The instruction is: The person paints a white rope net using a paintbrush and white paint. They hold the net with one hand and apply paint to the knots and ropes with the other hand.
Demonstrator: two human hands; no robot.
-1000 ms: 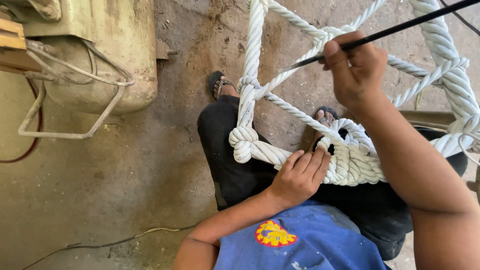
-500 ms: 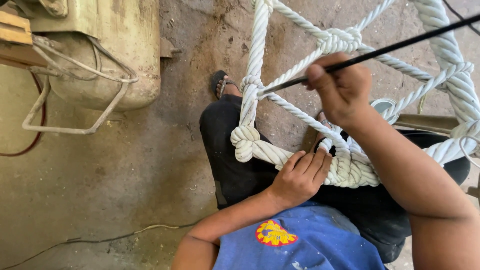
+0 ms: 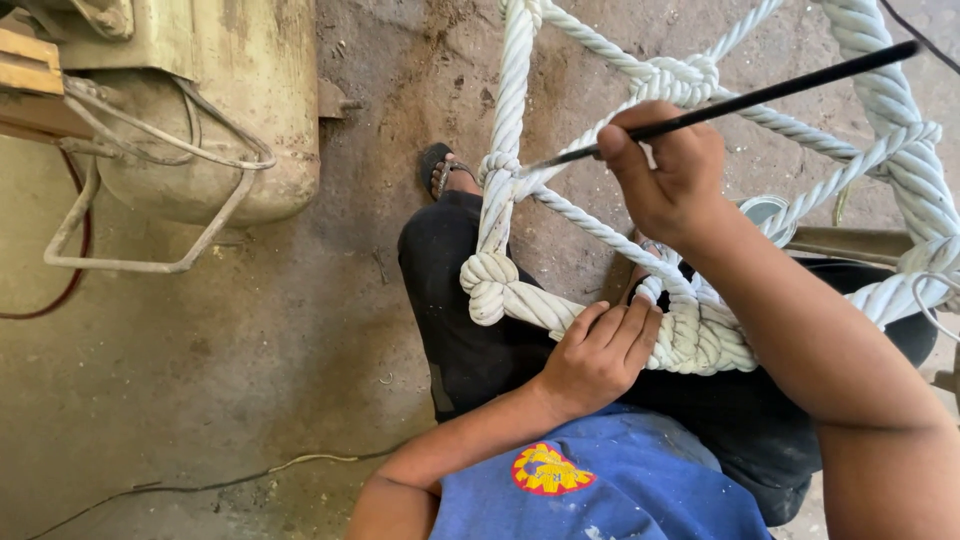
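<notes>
A net of thick white rope point(image 3: 520, 130) hangs over my lap, with knots where the strands cross. My left hand point(image 3: 598, 355) rests closed on the big coiled knot point(image 3: 700, 335) above my thigh. My right hand point(image 3: 665, 170) grips a long thin black rod point(image 3: 780, 92). The rod's tip pokes into a rope crossing point(image 3: 505, 172) at the net's left edge. I sit in black trousers and a blue shirt point(image 3: 600, 490), one sandalled foot point(image 3: 440, 168) out in front.
A dirty cream metal tank point(image 3: 250, 100) with a bent wire frame point(image 3: 130, 262) stands at the left on the concrete floor. A thin cable point(image 3: 200, 480) lies along the floor near me. A red hose point(image 3: 75, 270) curves at the far left.
My right hand has moved left and down with the rod, bringing its tip to the rope crossing at the left. My left hand has stayed on the knot.
</notes>
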